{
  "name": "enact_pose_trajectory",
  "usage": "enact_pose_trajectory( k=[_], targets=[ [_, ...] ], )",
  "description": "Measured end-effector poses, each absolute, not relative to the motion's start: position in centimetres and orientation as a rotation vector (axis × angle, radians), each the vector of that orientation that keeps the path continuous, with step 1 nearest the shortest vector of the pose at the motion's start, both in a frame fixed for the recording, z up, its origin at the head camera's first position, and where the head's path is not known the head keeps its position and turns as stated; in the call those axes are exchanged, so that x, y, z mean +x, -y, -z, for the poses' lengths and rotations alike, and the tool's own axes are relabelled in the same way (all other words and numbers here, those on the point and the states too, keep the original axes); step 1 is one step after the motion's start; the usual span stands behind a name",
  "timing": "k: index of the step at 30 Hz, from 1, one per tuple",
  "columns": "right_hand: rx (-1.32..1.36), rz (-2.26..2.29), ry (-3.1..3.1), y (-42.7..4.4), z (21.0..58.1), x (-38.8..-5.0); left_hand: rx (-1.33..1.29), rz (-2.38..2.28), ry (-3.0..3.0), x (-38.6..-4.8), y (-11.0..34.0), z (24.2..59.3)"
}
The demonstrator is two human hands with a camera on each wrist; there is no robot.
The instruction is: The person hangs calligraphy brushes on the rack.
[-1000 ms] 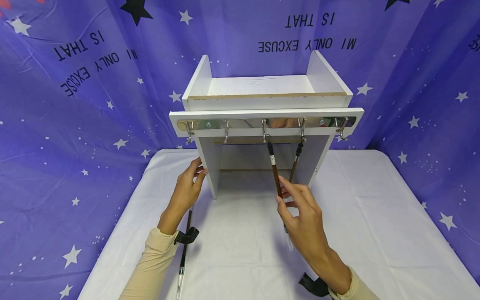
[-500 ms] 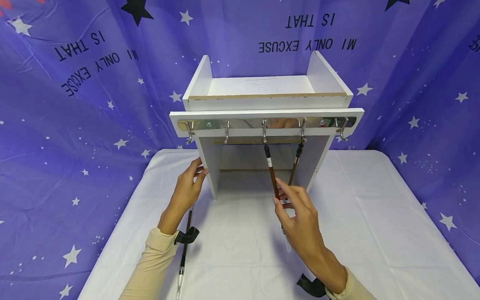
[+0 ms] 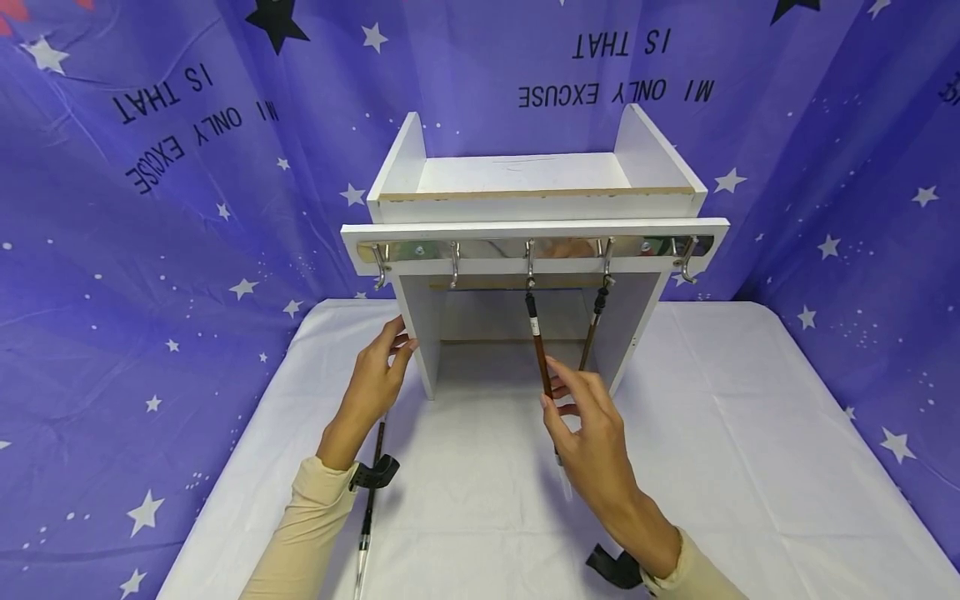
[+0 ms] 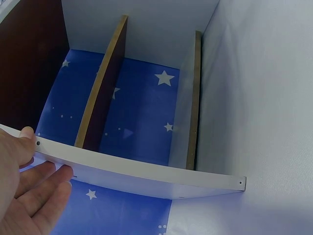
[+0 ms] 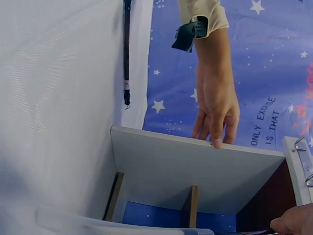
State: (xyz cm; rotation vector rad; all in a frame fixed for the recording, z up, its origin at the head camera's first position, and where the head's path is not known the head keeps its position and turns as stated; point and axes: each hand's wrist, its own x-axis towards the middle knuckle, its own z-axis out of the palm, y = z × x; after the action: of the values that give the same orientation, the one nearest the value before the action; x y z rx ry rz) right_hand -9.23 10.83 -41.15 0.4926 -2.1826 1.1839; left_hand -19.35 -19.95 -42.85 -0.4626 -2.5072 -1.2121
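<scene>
My right hand [image 3: 592, 433] pinches the brown handle of a slim brush [image 3: 537, 337] between thumb and fingertips. The brush's black top end meets the middle hook [image 3: 530, 262] of the rail, where its small loop appears to hang; a clear cap seems to cover its lower tip. From the hook to the right hangs a second brown brush [image 3: 595, 321]. With thumb on the front edge and fingers outside, my left hand [image 3: 375, 371] holds the left side panel [image 4: 132, 166] of a white shelf [image 3: 532, 208]. The right wrist view shows only part of my right hand [image 5: 293, 220].
Another brush [image 3: 369, 508] lies on the white tablecloth [image 3: 465, 517], beneath the left wrist. More metal hooks [image 3: 454, 265] line the rail to the left, and one [image 3: 686, 258] is at its right end. A purple starry curtain [image 3: 187, 275] surrounds the table.
My right hand has shifted slightly left, bringing the brush with it. The brush's loop has moved from the right of the middle hook's tip onto the hook. My left hand stays put.
</scene>
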Motion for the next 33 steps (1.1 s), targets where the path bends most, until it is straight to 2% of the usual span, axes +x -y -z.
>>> enact_pose_trajectory(
  k=[33],
  targets=[
    [0.421,-1.366,1.993,-7.2,44.9,-14.2,-0.45,1.222,2.504,-19.2,19.9,42.8]
  ],
)
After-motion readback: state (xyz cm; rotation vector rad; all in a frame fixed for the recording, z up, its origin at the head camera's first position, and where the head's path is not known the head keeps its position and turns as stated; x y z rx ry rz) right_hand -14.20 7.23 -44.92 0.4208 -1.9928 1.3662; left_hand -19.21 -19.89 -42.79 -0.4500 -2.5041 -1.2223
